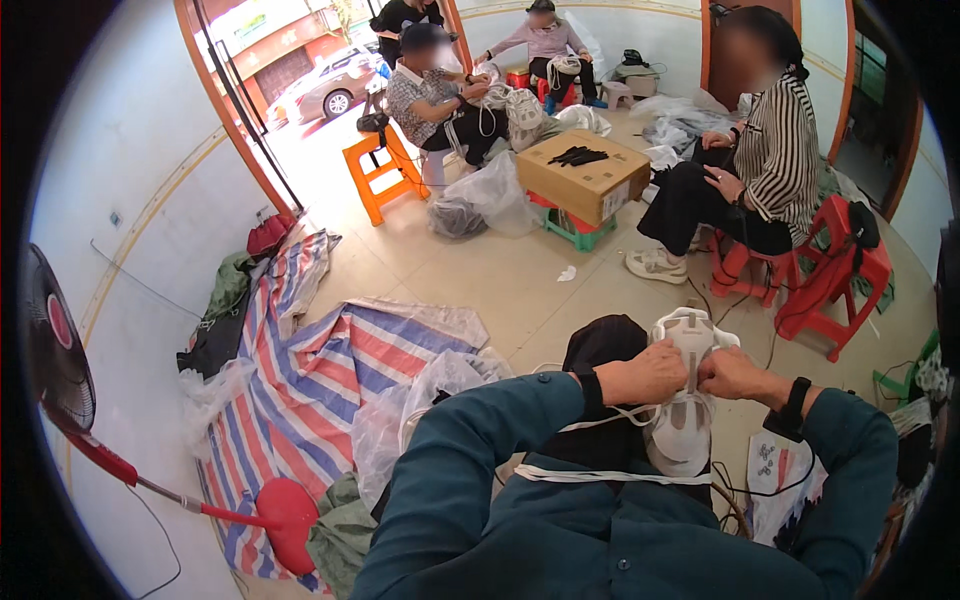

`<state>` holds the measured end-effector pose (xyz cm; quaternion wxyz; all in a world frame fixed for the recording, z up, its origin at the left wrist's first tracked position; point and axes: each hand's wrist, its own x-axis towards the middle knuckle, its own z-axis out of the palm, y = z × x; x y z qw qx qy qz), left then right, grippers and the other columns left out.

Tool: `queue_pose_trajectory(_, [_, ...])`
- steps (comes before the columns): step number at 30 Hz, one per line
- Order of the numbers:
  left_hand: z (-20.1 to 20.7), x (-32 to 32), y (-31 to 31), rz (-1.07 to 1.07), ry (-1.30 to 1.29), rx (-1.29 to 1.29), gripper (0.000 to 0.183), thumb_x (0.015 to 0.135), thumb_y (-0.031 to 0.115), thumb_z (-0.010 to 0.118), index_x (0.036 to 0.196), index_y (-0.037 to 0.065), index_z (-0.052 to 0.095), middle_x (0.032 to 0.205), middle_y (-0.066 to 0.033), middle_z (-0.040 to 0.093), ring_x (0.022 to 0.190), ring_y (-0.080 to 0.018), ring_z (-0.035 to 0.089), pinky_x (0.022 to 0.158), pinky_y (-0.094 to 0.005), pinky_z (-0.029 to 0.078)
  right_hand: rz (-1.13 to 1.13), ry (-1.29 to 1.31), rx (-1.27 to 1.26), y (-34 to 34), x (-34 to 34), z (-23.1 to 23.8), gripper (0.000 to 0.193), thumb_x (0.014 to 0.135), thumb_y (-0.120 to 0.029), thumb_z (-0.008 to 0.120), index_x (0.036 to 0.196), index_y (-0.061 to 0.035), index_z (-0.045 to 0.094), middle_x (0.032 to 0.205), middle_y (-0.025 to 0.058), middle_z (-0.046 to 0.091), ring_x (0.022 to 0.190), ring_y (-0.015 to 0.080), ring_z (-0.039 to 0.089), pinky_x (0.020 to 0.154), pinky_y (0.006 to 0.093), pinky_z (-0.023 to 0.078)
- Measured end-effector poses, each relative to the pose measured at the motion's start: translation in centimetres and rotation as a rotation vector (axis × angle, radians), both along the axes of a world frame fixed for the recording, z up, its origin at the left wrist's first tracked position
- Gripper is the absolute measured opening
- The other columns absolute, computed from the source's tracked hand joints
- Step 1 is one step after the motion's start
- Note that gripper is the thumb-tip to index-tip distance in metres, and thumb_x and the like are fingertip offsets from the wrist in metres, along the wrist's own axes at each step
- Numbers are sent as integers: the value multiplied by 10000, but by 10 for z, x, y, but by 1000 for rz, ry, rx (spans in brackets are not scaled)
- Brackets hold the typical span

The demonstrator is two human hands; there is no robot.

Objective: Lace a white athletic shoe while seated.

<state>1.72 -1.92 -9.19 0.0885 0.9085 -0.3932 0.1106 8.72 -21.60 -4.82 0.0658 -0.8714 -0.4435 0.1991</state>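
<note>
- Currently, the white shoe (683, 440) is over your lap, directly under your grip, its long axis pointing away from you.
- Your left hand (645, 374) is curled closed on the shoe's left upper edge; your right hand (732, 373) is closed on the opposite side, knuckles near the first. Both grasp the shoe's upper part; whether the fingertips pinch lace or tongue, you cannot tell.
- Reason, as judged: the two-sided hold seems to keep the shoe steady against your leg, opening facing you, while the fingers work at its middle line.
- Just below and left of the grip, white cord (610, 477) lies across your lap, probably put there to be within easy reach.
- Left of the grip: a clear plastic bag (432, 385), crumpled; contents, if any, not readable. Beneath and beyond it, a striped tarp (330, 370) covers the floor, perhaps to keep goods clean.
- Ahead of the grip, well apart: a cardboard box (552, 182) raised on a stool (582, 238), with black strips (578, 156) on top, apparently serving as a shared table. Its inside is hidden.
- Left of that box, another plastic bag (507, 200) holds something dark grey.
- Right of the box sits a co-worker (775, 180) in stripes.
</note>
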Motion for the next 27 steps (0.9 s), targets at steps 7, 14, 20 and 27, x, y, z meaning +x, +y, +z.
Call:
queue_pose_trajectory(7, [-9, 2, 3, -16, -99, -105, 72, 669, 136, 637, 632, 80, 662, 677, -108, 634, 704, -278, 622, 755, -391, 421, -175, -69, 242, 5, -7, -13, 183, 757, -196, 621, 792, -27, 679, 736, 182, 663, 716, 346, 638, 673, 430, 500])
queue_pose_trajectory(14, [4, -3, -3, 102, 112, 66, 92, 684, 129, 630, 672, 47, 669, 728, -145, 663, 749, -307, 643, 792, -408, 433, -297, 234, 621, 12, -8, -3, 164, 913, -144, 535, 840, 3, 525, 691, 96, 625, 661, 178, 593, 618, 334, 476])
queue_pose_trajectory(20, [6, -7, -6, 137, 125, 92, 84, 712, 140, 627, 719, 83, 688, 744, -122, 667, 798, -291, 640, 826, -404, 415, -205, 301, 624, 14, -21, -1, 136, 948, -124, 494, 861, -18, 489, 676, 85, 625, 640, 183, 610, 638, 323, 481])
queue_pose_trajectory(27, [22, -4, -11, 257, 371, 234, 137, 703, 202, 635, 736, 85, 700, 784, -125, 691, 820, -300, 657, 802, -400, 419, -174, 332, 712, 15, -24, -5, 131, 940, -121, 507, 856, -20, 506, 663, 93, 628, 620, 199, 617, 632, 330, 482])
